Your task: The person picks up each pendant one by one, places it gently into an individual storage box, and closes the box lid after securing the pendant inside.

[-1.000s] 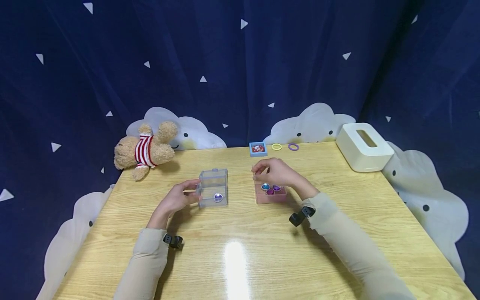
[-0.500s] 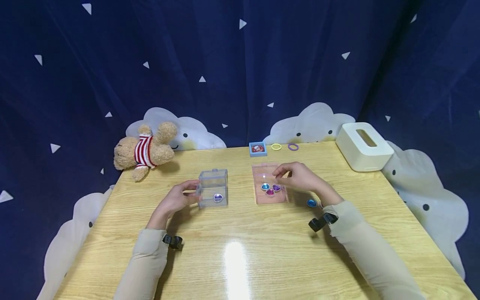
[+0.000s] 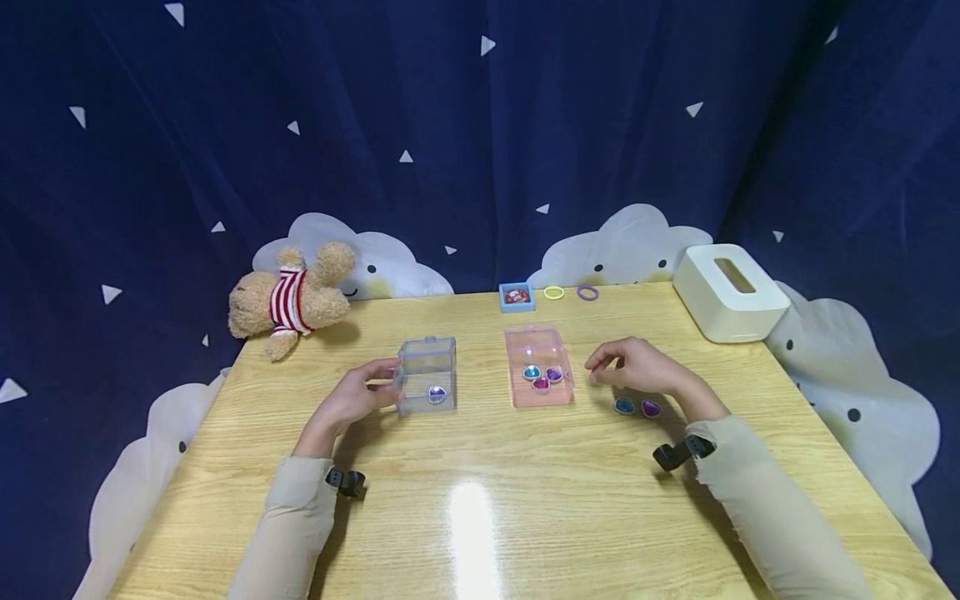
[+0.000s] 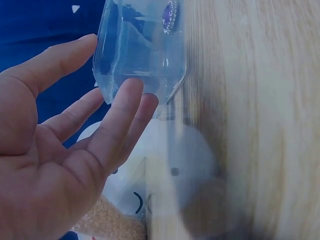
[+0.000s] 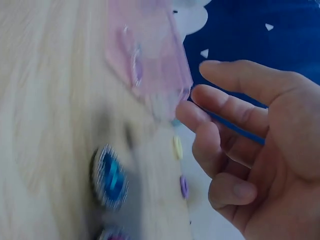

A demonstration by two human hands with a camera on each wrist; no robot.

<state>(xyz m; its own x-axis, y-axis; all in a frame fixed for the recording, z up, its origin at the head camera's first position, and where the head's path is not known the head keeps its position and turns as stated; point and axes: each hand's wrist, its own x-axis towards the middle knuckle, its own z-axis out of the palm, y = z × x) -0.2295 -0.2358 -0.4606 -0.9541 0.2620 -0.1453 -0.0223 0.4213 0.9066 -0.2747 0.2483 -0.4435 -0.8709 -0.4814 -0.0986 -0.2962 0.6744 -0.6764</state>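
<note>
My left hand rests by the left side of a clear bluish plastic box with its lid up. Its fingers are spread, tips right at the box wall. One purple gem with a silvery beaded rim lies inside. To the right stands a pink see-through box, lid up too, with a blue gem, a purple one and a magenta one in it. My right hand hovers right of the pink box, fingers loosely bent and holding nothing. Below it a blue gem and a magenta gem lie on the table.
Along the back edge are a small blue square tray, a yellow ring and a purple ring. A teddy bear lies at the back left. A white tissue box stands back right.
My right hand has moved right, from above the pink box to over the loose gems, uncovering the box and its raised lid. My left hand has stayed by the clear box.
</note>
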